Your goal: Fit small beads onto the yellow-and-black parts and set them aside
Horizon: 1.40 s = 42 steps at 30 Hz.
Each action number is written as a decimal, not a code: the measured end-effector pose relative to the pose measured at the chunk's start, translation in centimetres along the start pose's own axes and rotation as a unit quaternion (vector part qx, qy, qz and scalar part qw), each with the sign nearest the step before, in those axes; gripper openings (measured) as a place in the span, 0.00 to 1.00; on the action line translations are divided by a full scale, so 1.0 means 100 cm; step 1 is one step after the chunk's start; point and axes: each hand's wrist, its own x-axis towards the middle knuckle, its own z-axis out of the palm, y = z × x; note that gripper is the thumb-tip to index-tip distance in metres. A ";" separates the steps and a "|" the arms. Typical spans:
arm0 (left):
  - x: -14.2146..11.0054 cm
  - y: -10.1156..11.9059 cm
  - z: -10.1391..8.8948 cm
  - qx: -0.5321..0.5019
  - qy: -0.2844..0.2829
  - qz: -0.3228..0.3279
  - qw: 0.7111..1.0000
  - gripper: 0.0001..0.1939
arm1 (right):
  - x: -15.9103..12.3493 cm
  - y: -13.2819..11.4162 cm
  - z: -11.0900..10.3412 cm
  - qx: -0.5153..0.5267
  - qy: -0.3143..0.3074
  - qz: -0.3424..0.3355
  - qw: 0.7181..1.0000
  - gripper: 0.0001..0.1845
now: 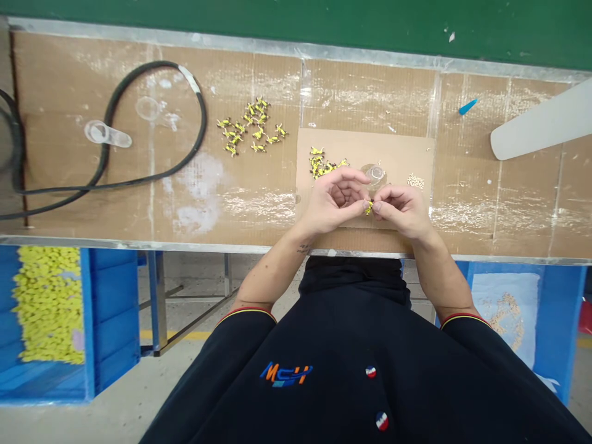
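Okay, both hands are up over the cardboard sheet, fingers half curled, close together. The left hand and right hand meet at the fingertips on a small yellow part, pinched between them. The part is mostly hidden by the fingers, so its exact shape can't be read.

Just ahead of the left hand: a heap of yellow parts, nearly touching the knuckles. Ahead of the fingertips: a clear round cup, partly behind the right hand's side of the gap. Ahead and right of the right hand: a small pile of beige bits.

Further left of the left hand: a second cluster of yellow parts, then a black cable well apart. Far right: a blue plastic piece and a white blade-shaped panel.

Wrists cross the table's metal front edge. Below that edge: a blue crate of yellow foam pieces left, a blue crate with beige bits right.
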 end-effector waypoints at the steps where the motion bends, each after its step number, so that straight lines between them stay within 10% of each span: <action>1: 0.000 0.000 0.000 0.001 0.001 -0.003 1.000 0.17 | 0.000 0.000 0.000 0.001 0.001 0.009 1.000 0.22; 42: 0.001 0.001 0.003 0.004 0.015 0.001 1.000 0.18 | 0.003 -0.005 0.001 0.074 0.008 0.071 0.995 0.20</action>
